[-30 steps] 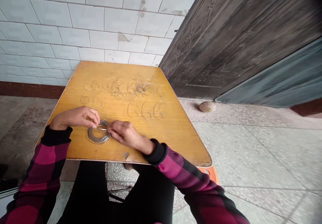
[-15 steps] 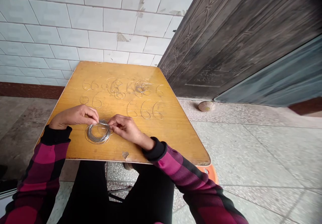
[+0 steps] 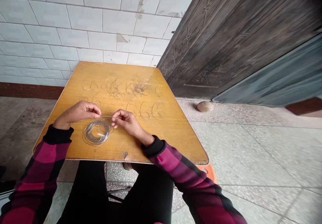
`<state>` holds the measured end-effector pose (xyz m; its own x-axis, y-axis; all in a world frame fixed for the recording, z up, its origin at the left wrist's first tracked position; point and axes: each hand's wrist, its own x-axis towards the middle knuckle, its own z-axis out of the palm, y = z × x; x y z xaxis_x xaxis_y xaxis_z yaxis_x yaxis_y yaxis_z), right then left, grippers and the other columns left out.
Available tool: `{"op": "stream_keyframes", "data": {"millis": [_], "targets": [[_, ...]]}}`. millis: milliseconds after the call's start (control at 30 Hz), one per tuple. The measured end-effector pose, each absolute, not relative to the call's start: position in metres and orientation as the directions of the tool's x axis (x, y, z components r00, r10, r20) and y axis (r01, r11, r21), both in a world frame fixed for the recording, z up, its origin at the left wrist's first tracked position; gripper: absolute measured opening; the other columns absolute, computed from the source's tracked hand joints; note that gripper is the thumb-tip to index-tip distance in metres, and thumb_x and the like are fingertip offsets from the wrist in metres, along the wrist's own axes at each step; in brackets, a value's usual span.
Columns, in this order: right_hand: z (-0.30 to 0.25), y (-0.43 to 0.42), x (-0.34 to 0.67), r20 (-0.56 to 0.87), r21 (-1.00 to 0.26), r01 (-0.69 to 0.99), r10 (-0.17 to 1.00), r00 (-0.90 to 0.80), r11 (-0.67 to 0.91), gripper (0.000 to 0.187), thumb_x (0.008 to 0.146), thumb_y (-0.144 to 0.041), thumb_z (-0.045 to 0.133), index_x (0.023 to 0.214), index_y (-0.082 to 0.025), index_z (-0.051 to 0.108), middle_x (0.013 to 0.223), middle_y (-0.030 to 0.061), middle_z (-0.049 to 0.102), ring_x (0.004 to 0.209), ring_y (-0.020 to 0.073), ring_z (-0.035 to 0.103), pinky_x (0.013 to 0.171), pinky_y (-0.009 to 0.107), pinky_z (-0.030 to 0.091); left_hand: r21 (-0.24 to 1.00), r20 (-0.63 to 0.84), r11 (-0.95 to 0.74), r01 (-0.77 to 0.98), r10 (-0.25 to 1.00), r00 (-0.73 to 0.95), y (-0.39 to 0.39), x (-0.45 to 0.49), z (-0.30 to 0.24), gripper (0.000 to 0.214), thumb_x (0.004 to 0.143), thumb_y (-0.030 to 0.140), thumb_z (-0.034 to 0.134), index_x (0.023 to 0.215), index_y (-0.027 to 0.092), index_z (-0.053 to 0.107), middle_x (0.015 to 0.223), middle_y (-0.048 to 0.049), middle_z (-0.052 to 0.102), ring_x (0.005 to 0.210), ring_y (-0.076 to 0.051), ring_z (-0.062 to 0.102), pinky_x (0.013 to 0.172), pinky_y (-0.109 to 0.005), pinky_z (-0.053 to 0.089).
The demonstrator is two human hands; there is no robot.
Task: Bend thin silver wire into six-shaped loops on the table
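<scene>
Wire coil (image 3: 97,132), flat on the worktop (image 3: 151,143), lying just below both hands: right hand (image 3: 127,123) pinching a raised strand (image 3: 105,117) off its top edge, left hand (image 3: 79,111) narrow, nearer the coil's left side.

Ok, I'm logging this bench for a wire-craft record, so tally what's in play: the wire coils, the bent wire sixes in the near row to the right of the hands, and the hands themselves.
Wire coil: 1
Bent wire sixes: 3
Left hand, right hand: 2
Total: 6
</scene>
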<state>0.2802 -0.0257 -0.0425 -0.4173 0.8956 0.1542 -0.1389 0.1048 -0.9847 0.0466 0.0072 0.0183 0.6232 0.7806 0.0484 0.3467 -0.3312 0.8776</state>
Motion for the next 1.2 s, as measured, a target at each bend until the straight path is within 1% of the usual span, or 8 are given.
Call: {"op": "stream_keyframes", "data": {"millis": [233, 433, 567, 667, 800, 933, 1100, 1200], "targets": [[-0.041, -0.023, 0.278, 0.115, -0.967, -0.252, 0.938, -0.326, 0.031, 0.026, 0.074, -0.038, 0.074, 0.077, -0.017, 0.059, 0.065, -0.0015, 0.066, 0.056, 0.0089, 0.064, 0.055, 0.021, 0.054, 0.936, 0.050, -0.244, 0.254, 0.806, 0.590, 0.003, 0.048, 0.022, 0.024, 0.076, 0.039, 0.067, 0.083, 0.017, 0.070, 0.080, -0.0061, 0.072, 0.077, -0.018, 0.065, 0.073, -0.029, 0.050], [-0.042, -0.017, 0.281, 0.103, -0.938, -0.346, 0.965, -0.240, 0.014, 0.028, 0.073, -0.040, 0.074, 0.079, -0.018, 0.058, 0.078, 0.0007, 0.068, 0.062, 0.0100, 0.066, 0.057, 0.022, 0.055, 0.918, 0.077, -0.261, 0.300, 0.857, 0.510, 0.004, 0.056, 0.015, 0.022, 0.073, 0.039, 0.070, 0.076, 0.017, 0.072, 0.078, -0.0050, 0.070, 0.074, -0.018, 0.063, 0.071, -0.030, 0.048], [-0.039, -0.018, 0.286, 0.340, -0.938, -0.122, 0.933, -0.122, 0.326, 0.019, 0.082, -0.037, 0.067, 0.081, -0.019, 0.059, 0.077, 0.0012, 0.065, 0.069, 0.0120, 0.064, 0.066, 0.027, 0.055, 0.951, 0.218, -0.252, 0.181, 0.958, 0.188, 0.009, 0.066, 0.001, 0.024, 0.072, 0.036, 0.070, 0.086, 0.016, 0.070, 0.089, -0.0056, 0.069, 0.080, -0.016, 0.060, 0.074, -0.029, 0.046], [-0.033, -0.021, 0.289, 0.605, -0.769, 0.198, 0.792, -0.082, 0.608, 0.011, 0.086, -0.030, 0.062, 0.082, -0.020, 0.061, 0.086, 0.0050, 0.065, 0.082, 0.0153, 0.063, 0.073, 0.030, 0.053, 0.989, 0.143, -0.141, 0.034, 0.989, -0.037, 0.009, 0.072, -0.006, 0.033, 0.069, 0.032, 0.073, 0.097, 0.016, 0.066, 0.095, -0.0060, 0.067, 0.079, -0.014, 0.059, 0.067, -0.025, 0.045], [-0.029, -0.023, 0.291, 0.746, -0.525, 0.398, 0.632, -0.210, 0.752, 0.009, 0.091, -0.023, 0.054, 0.086, -0.021, 0.061, 0.089, 0.0067, 0.065, 0.091, 0.0174, 0.062, 0.078, 0.033, 0.053, 0.968, -0.042, 0.087, -0.235, 0.981, 0.191, 0.003, 0.077, -0.007, 0.031, 0.074, 0.034, 0.069, 0.095, 0.011, 0.065, 0.093, -0.0111, 0.069, 0.063, -0.010, 0.054, 0.054, -0.021, 0.040], [-0.033, -0.023, 0.289, 0.739, -0.407, 0.468, 0.584, -0.335, 0.784, 0.012, 0.093, -0.021, 0.049, 0.088, -0.020, 0.060, 0.091, 0.0079, 0.064, 0.089, 0.0168, 0.061, 0.076, 0.030, 0.053, 0.932, -0.070, 0.179, -0.314, 0.941, 0.331, -0.003, 0.082, -0.005, 0.030, 0.077, 0.035, 0.068, 0.093, 0.010, 0.067, 0.089, -0.0121, 0.070, 0.058, -0.008, 0.052, 0.049, -0.019, 0.037], [-0.039, -0.025, 0.284, 0.700, -0.413, 0.509, 0.621, -0.354, 0.755, 0.014, 0.093, -0.022, 0.049, 0.084, -0.018, 0.060, 0.085, 0.0073, 0.061, 0.079, 0.0159, 0.059, 0.069, 0.028, 0.050, 0.928, -0.032, 0.169, -0.332, 0.924, 0.382, -0.009, 0.091, -0.003, 0.032, 0.073, 0.040, 0.071, 0.088, 0.012, 0.069, 0.081, -0.0095, 0.070, 0.061, -0.011, 0.057, 0.051, -0.021, 0.042], [-0.039, -0.026, 0.283, 0.647, -0.486, 0.502, 0.680, -0.343, 0.716, 0.016, 0.091, -0.022, 0.051, 0.080, -0.016, 0.061, 0.079, 0.0058, 0.059, 0.072, 0.0150, 0.056, 0.065, 0.028, 0.048, 0.972, 0.054, 0.027, -0.235, 0.942, 0.332, -0.012, 0.095, -0.006, 0.024, 0.073, 0.035, 0.073, 0.084, 0.014, 0.069, 0.078, -0.0063, 0.070, 0.062, -0.011, 0.057, 0.055, -0.022, 0.045]]}}
